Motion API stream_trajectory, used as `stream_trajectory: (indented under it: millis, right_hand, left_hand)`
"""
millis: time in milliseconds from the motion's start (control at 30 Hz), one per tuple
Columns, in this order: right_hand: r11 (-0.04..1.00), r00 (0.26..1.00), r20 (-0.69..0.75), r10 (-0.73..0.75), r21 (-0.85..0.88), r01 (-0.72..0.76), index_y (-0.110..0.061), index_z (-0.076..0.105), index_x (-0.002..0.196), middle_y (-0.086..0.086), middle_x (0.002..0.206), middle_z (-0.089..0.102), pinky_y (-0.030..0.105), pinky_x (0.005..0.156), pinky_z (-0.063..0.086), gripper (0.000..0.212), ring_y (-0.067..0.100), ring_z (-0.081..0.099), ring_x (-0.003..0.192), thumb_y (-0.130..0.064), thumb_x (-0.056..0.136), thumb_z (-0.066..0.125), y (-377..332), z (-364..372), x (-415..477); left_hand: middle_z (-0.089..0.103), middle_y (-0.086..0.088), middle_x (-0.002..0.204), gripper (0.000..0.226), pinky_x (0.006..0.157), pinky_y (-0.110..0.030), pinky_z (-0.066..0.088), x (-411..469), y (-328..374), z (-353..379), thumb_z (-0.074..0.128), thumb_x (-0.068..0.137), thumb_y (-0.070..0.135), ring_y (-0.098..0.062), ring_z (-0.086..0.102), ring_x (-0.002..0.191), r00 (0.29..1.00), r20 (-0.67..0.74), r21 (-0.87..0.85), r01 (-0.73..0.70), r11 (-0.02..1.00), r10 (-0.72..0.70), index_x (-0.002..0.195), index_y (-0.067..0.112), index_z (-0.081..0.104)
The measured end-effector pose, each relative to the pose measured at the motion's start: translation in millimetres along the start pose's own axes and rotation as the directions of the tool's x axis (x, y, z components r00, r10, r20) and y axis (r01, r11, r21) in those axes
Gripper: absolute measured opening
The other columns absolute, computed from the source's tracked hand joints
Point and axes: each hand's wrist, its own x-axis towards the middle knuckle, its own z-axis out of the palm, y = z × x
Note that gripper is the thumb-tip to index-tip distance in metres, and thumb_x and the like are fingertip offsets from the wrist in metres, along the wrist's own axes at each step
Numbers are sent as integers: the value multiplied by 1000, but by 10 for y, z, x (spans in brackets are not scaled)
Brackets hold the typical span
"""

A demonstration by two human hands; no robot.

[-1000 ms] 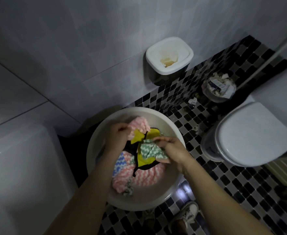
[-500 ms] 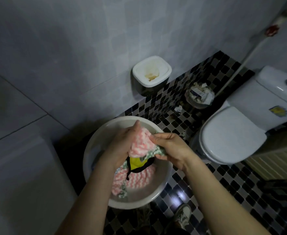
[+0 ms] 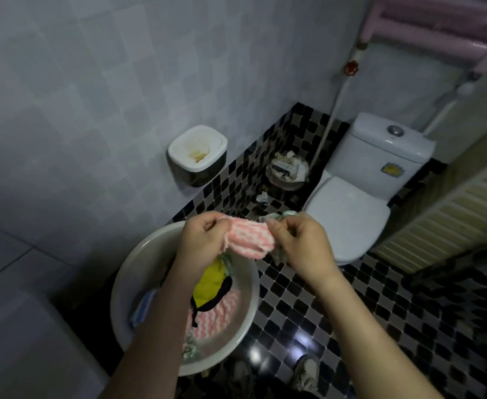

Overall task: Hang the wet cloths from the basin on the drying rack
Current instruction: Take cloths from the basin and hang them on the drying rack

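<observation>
While a toilet point(image 3: 348, 217), a full bin point(image 3: 286, 171) and a wall box point(image 3: 197, 155) are crowding the checkered floor point(image 3: 380, 298), both hands are gripping a fuzzy pink-striped cloth point(image 3: 249, 240): left hand point(image 3: 204, 240), right hand point(image 3: 299, 246) also bunching a green cloth point(image 3: 279, 216). Since a moment ago they are lifting higher above the round basin point(image 3: 127, 289), where yellow and pink cloths point(image 3: 210, 286) are lying.
</observation>
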Motion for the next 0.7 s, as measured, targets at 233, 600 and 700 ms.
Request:
stream_trajectory:
  millis: [233, 600, 700]
  right_hand:
    - [964, 944, -284, -166, -248, 95, -17, 62, 70, -6, 85, 51, 26, 59, 35, 33, 13, 50, 71, -41, 92, 60, 119, -483, -292]
    - [955, 915, -275, 294, 56, -290, -18, 72, 66, -2, 70, 68, 33, 70, 53, 45, 11, 64, 68, -57, 85, 60, 753, -1321, -1029]
    - [948, 962, -95, 256, 219, -231, -28, 72, 108, -2, 109, 58, 21, 89, 47, 44, 9, 58, 101, -57, 74, 69, 768, -1598, -1339]
  left_hand:
    - [67, -24, 72, 48, 62, -33, 48, 95, 290, 458, 61, 90, 41, -24, 62, 62, 906, 414, 143, 25, 989, -83, 78, -5, 68]
    - [62, 0, 66, 33, 68, -34, 46, -394, 758, 1415, 55, 97, 28, -13, 58, 65, 797, 560, -11, -265, 964, 226, 69, 13, 66]
    - [58, 3, 57, 41, 60, -30, 44, -726, 897, 1706, 55, 94, 38, -11, 54, 57, 696, 673, -42, -303, 952, 251, 58, 18, 63]
